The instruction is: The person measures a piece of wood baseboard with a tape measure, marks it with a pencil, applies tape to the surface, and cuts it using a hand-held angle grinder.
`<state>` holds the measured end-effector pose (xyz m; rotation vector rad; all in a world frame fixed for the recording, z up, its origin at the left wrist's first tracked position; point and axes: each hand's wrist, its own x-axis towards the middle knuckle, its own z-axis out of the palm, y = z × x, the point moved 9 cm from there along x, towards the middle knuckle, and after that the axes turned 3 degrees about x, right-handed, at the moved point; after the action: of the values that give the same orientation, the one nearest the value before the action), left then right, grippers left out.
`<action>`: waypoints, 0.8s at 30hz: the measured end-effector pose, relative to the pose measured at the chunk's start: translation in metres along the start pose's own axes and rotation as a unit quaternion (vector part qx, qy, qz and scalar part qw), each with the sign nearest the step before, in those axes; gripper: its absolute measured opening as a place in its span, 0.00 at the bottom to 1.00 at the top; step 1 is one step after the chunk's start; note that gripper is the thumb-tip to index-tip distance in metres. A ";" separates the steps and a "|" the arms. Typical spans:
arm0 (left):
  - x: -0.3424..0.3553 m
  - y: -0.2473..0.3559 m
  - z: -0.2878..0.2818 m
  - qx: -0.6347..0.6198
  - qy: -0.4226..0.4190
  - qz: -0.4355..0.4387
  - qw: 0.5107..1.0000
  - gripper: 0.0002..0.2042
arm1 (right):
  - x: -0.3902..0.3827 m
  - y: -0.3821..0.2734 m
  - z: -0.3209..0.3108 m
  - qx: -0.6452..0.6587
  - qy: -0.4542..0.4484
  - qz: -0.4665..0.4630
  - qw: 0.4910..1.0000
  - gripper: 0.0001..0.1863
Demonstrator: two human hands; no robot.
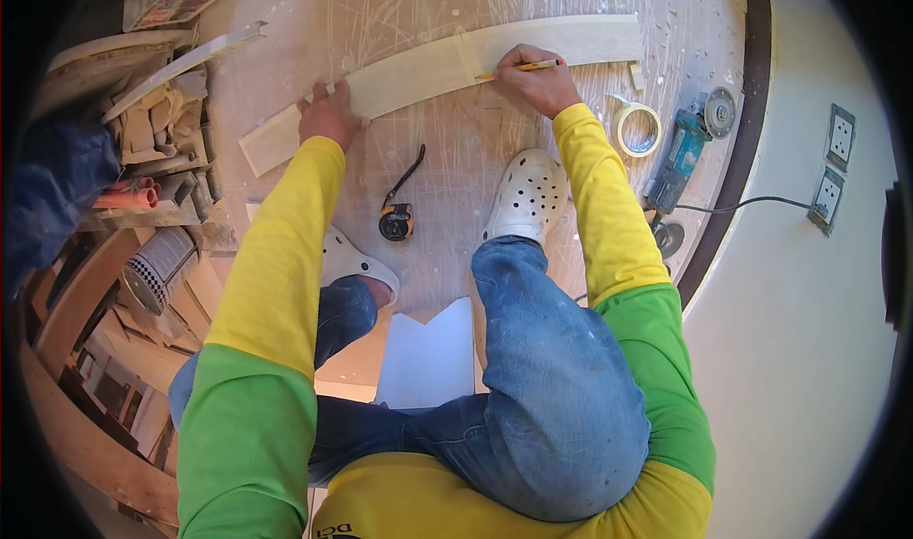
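A long, pale wooden board [409, 75] lies across the floor and looks curved in this view; a line or seam crosses it near the middle. My left hand [331, 117] rests on its left part, fingers spread over the wood and thumb at the near edge. Between the fingers of my right hand [540, 84] is a yellow pencil [542, 65], its tip pointing left at the board near that line. The right hand sits at the board's near edge. A small pale block [636, 76] touches or lies by the board's right end.
A tape measure [396, 222] lies between my feet. At right are a roll of masking tape [636, 129], an angle grinder [681, 154] and wall sockets [827, 199] with a plugged-in cord. Wood scraps [171, 111] and a tin can [160, 271] are at left; white sheet [428, 358] lies below.
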<state>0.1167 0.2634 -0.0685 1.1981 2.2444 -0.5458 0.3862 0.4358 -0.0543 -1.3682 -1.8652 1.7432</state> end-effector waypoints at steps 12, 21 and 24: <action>0.004 -0.010 0.003 -0.001 0.025 0.013 1.000 0.43 | -0.029 0.011 -0.025 0.072 0.055 -0.007 0.996 0.08; -0.001 0.008 0.001 -0.017 -0.005 0.015 1.000 0.44 | -0.155 0.065 -0.015 0.569 0.141 0.055 0.808 0.22; 0.014 0.001 0.016 0.031 0.023 0.058 0.998 0.45 | -0.168 0.068 -0.014 0.615 0.169 0.063 0.768 0.26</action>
<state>0.1151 0.2636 -0.0902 1.3755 2.1943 -0.5494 0.5162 0.3093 -0.0430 -1.0530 -0.1804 1.9267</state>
